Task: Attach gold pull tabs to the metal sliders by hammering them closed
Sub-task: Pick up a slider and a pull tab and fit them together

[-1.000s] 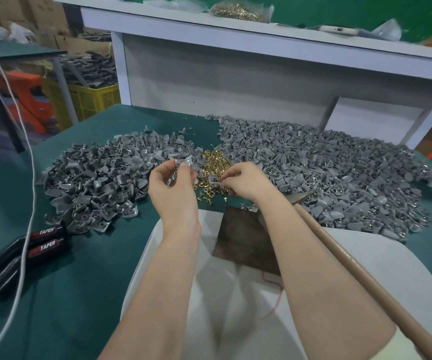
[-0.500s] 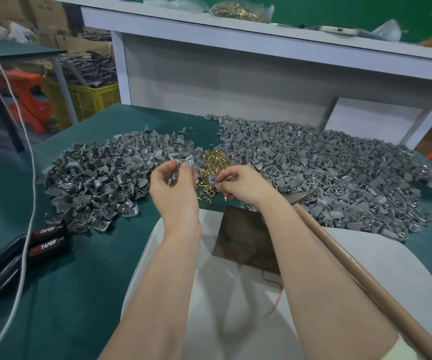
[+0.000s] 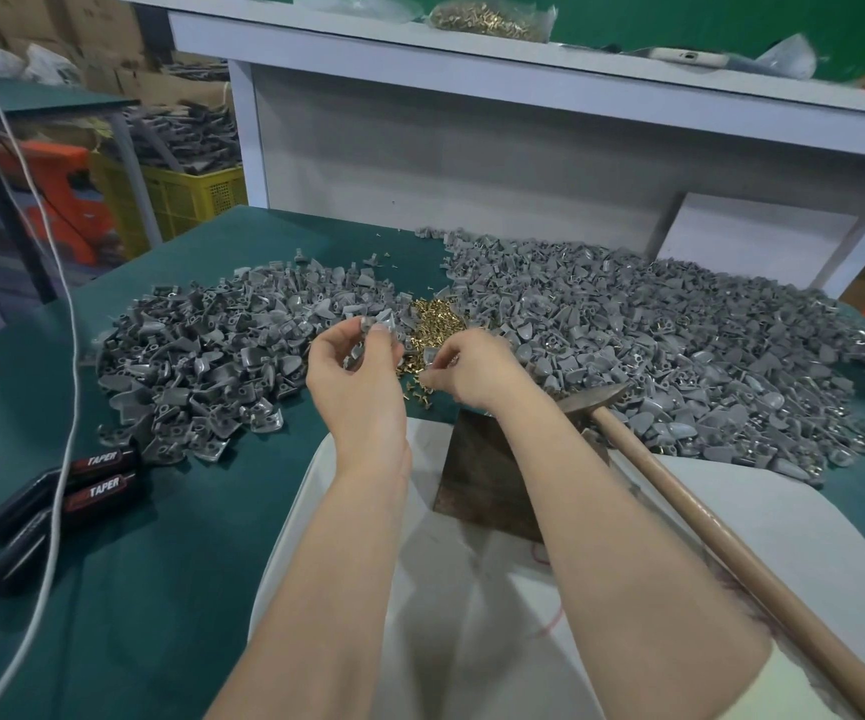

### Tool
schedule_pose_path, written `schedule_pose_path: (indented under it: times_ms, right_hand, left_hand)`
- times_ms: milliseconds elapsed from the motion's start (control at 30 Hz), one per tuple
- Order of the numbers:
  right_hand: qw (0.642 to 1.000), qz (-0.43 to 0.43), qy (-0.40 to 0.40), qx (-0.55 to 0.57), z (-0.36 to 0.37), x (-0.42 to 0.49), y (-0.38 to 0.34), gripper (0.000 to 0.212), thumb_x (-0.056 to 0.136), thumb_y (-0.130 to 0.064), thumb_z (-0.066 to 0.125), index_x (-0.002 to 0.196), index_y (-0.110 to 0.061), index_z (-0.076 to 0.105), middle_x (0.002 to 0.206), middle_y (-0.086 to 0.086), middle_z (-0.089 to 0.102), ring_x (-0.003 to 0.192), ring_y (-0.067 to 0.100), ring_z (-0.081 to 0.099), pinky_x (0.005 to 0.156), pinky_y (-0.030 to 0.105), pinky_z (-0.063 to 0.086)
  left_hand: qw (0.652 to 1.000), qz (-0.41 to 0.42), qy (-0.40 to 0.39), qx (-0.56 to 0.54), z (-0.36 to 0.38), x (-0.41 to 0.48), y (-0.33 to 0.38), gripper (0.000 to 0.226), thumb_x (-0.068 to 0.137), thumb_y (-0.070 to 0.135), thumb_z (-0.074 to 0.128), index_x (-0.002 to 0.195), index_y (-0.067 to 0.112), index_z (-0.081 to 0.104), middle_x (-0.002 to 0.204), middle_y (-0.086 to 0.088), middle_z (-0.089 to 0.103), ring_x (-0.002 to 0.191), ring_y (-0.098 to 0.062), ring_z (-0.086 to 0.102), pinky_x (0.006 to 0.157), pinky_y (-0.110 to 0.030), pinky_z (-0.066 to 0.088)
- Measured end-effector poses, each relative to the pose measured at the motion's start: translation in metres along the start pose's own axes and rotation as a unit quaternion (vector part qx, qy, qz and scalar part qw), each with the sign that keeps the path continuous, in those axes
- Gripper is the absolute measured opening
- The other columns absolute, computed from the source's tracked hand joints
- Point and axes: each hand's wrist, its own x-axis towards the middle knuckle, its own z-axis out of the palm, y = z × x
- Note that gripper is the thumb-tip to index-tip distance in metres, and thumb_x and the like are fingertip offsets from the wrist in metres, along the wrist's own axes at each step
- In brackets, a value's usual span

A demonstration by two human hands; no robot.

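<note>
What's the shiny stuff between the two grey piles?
A little heap of gold pull tabs, lying on the green table; the head view shows it.

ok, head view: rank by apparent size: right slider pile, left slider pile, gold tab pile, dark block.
1. right slider pile
2. left slider pile
3. dark block
4. gold tab pile
The last two are unsure: the block sits nearer the camera and the gold pile is partly hidden.

The right hand (image 3: 474, 366), pinching a small piece (image 3: 427, 377), draws back from the gold pull tabs (image 3: 435, 319) toward the left hand's (image 3: 360, 376) metal slider (image 3: 381, 324).
</note>
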Motion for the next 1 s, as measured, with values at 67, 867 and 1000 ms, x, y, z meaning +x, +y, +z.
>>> schedule_pose_path:
  times_ms: [67,867,1000]
  right_hand:
    - [0.994,0.014,-0.046,-0.097,0.003,0.004,-0.005,0.028,0.081,-0.035,0.072,0.089,-0.009,0.067,0.087,0.006,0.064,0.086,0.024,0.060,0.074,0.030,0.047]
    - [0.991,0.056,0.046,0.110,-0.039,-0.022,0.011,0.020,0.091,-0.007,0.053,0.107,-0.005,0.066,0.095,0.009,0.066,0.068,0.013,0.065,0.062,0.027,0.055]
    - [0.971,0.048,0.095,0.214,-0.060,-0.062,0.036,0.013,0.092,-0.009,0.056,0.094,-0.017,0.067,0.080,0.000,0.065,0.067,0.012,0.059,0.065,0.029,0.051]
  left_hand:
    - [1.000,0.000,0.000,0.001,0.000,0.000,0.000,0.013,0.088,0.001,0.058,0.092,0.012,0.054,0.076,0.006,0.057,0.057,0.004,0.059,0.063,-0.013,0.047]
    - [0.973,0.035,-0.143,0.179,0.003,-0.009,-0.007,0.014,0.085,0.012,0.068,0.085,0.022,0.059,0.091,0.000,0.064,0.088,-0.020,0.064,0.086,-0.034,0.053]
    - [0.911,0.075,-0.275,0.300,0.006,-0.020,-0.015,0.014,0.085,0.015,0.069,0.079,0.025,0.061,0.085,0.005,0.068,0.081,-0.008,0.064,0.081,-0.026,0.051]
